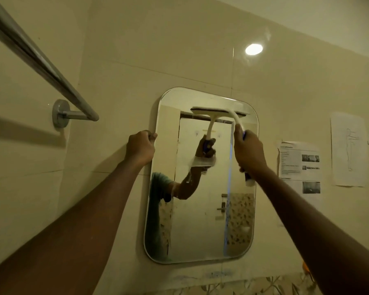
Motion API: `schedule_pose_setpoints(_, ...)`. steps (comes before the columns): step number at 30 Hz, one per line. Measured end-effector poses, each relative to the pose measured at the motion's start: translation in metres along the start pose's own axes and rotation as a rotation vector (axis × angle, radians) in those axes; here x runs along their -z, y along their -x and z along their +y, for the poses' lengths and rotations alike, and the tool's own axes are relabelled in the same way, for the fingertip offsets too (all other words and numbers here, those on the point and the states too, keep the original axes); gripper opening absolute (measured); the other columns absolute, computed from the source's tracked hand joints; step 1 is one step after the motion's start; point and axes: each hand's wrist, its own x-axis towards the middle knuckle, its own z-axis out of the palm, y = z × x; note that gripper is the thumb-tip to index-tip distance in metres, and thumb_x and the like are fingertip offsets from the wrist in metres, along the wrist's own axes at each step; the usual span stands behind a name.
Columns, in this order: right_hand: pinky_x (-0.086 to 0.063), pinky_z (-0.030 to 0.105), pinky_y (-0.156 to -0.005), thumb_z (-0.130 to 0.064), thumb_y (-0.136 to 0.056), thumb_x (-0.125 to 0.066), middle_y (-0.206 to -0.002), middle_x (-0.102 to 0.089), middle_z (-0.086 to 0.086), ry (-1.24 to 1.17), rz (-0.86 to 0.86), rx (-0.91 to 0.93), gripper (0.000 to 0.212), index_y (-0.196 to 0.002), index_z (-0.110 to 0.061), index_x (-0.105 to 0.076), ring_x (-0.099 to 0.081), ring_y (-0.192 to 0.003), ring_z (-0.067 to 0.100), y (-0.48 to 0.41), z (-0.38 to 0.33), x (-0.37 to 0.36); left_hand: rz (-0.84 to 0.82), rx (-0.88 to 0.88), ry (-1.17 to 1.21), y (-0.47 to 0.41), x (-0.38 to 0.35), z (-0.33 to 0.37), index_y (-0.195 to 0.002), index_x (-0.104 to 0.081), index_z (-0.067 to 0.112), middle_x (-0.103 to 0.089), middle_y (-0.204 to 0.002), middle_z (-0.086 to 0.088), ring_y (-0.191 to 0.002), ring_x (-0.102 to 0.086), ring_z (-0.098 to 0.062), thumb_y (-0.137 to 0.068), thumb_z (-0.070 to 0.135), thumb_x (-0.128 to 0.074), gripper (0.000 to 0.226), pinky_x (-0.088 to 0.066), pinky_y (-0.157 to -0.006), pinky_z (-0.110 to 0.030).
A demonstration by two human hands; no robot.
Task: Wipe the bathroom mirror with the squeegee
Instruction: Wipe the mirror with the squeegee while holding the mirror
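our right hand [248, 153] grips the squeegee [219, 112], blade near the mirror [200, 231] top; left hand [140, 146] clasps its edge. we'd pull down steadily, blade flat.

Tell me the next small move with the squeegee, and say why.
Probably draw the squeegee straight down the glass. Its blade lies level near the top of the mirror, the right hand grips the handle, and the left hand steadies the mirror's left edge; most of the glass lies below.

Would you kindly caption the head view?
Right hand holds squeegee near mirror top; left hand grips its edge.
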Motion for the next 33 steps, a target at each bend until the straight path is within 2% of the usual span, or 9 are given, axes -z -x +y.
schedule_pose_setpoints(3, -0.038, 0.014, -0.036, -0.043, -0.100, -0.037, -0.060, -0.048, -0.001, -0.058, -0.013, -0.043, 0.037, -0.082, -0.015, -0.052, -0.043, -0.040, 0.003, 0.052, 0.043, -0.016, 0.001, -0.010, 0.008, 0.001, 0.000, 0.001, -0.104, -0.064, -0.003, -0.068, -0.106, -0.024, -0.098, -0.061, -0.037, -0.102, 0.026, -0.043, 0.036, -0.040, -0.071, -0.032)
schedule_pose_setpoints(6, -0.048, 0.030, -0.046, -0.048, -0.096, -0.039, -0.062, -0.052, 0.005, -0.030, -0.045, -0.111, 0.040, -0.080, -0.015, -0.054, -0.049, -0.049, 0.013, 0.107, 0.073, -0.023, 0.008, -0.022, 0.007, 0.002, 0.001, 0.001, -0.105, -0.065, -0.003, -0.067, -0.107, -0.025, -0.100, -0.061, -0.040, -0.102, 0.027, -0.043, 0.037, -0.043, -0.075, -0.035)
schedule_pose_setpoints(8, -0.048, 0.033, -0.049, -0.050, -0.095, -0.039, -0.066, -0.054, 0.006, 0.011, -0.057, -0.140, 0.042, -0.081, -0.014, -0.054, -0.050, -0.052, 0.015, 0.117, 0.070, -0.016, 0.014, -0.025, 0.004, 0.002, 0.001, 0.002, -0.108, -0.065, -0.003, -0.067, -0.107, -0.026, -0.100, -0.061, -0.040, -0.102, 0.027, -0.043, 0.037, -0.042, -0.073, -0.034)
schedule_pose_setpoints(15, -0.036, 0.021, -0.038, -0.033, -0.097, -0.044, -0.075, -0.050, 0.004, -0.254, -0.153, -0.212, 0.020, -0.102, -0.014, -0.048, -0.041, -0.049, 0.010, 0.042, 0.006, 0.016, 0.000, -0.006, 0.005, 0.003, 0.003, 0.003, -0.109, -0.064, -0.003, -0.067, -0.108, -0.025, -0.099, -0.062, -0.038, -0.102, 0.026, -0.043, 0.036, -0.043, -0.073, -0.034)
schedule_pose_setpoints(18, -0.041, 0.024, -0.040, -0.031, -0.099, -0.046, -0.077, -0.053, 0.008, -0.388, -0.214, -0.122, 0.025, -0.116, -0.014, -0.049, -0.047, -0.047, 0.012, 0.018, -0.005, 0.021, -0.002, 0.009, 0.005, 0.003, 0.003, 0.003, -0.111, -0.063, -0.003, -0.066, -0.110, -0.025, -0.101, -0.062, -0.038, -0.102, 0.026, -0.043, 0.036, -0.044, -0.074, -0.035)
schedule_pose_setpoints(21, -0.043, 0.024, -0.039, -0.041, -0.098, -0.045, -0.070, -0.050, 0.008, -0.374, -0.280, -0.049, 0.033, -0.126, -0.024, -0.044, -0.047, -0.044, 0.011, 0.015, 0.004, 0.016, -0.002, 0.012, 0.010, 0.003, 0.002, 0.003, -0.110, -0.063, -0.003, -0.066, -0.110, -0.025, -0.101, -0.062, -0.038, -0.102, 0.026, -0.043, 0.036, -0.043, -0.074, -0.034)
schedule_pose_setpoints(26, -0.045, 0.024, -0.042, -0.049, -0.097, -0.040, -0.070, -0.047, 0.004, -0.240, -0.211, -0.086, 0.035, -0.110, -0.017, -0.044, -0.046, -0.048, 0.012, 0.042, 0.035, -0.013, 0.001, 0.011, 0.027, 0.002, 0.002, 0.001, -0.108, -0.064, -0.002, -0.067, -0.109, -0.024, -0.101, -0.061, -0.037, -0.102, 0.026, -0.043, 0.036, -0.039, -0.072, -0.031)
schedule_pose_setpoints(30, -0.050, 0.034, -0.053, -0.048, -0.095, -0.040, -0.071, -0.054, 0.006, -0.141, -0.148, -0.101, 0.032, -0.096, -0.018, -0.051, -0.050, -0.055, 0.017, 0.122, 0.083, -0.035, 0.012, -0.005, 0.018, 0.003, 0.001, 0.001, -0.105, -0.065, -0.003, -0.068, -0.108, -0.024, -0.099, -0.061, -0.037, -0.102, 0.027, -0.043, 0.037, -0.037, -0.071, -0.032)
schedule_pose_setpoints(33, -0.049, 0.032, -0.053, -0.055, -0.089, -0.036, -0.074, -0.056, 0.009, -0.075, -0.183, -0.203, 0.036, -0.092, -0.022, -0.050, -0.052, -0.059, 0.018, 0.179, 0.100, -0.039, 0.016, -0.006, 0.021, 0.005, 0.002, 0.002, -0.104, -0.065, -0.003, -0.068, -0.106, -0.024, -0.097, -0.061, -0.037, -0.102, 0.027, -0.043, 0.037, -0.038, -0.070, -0.031)
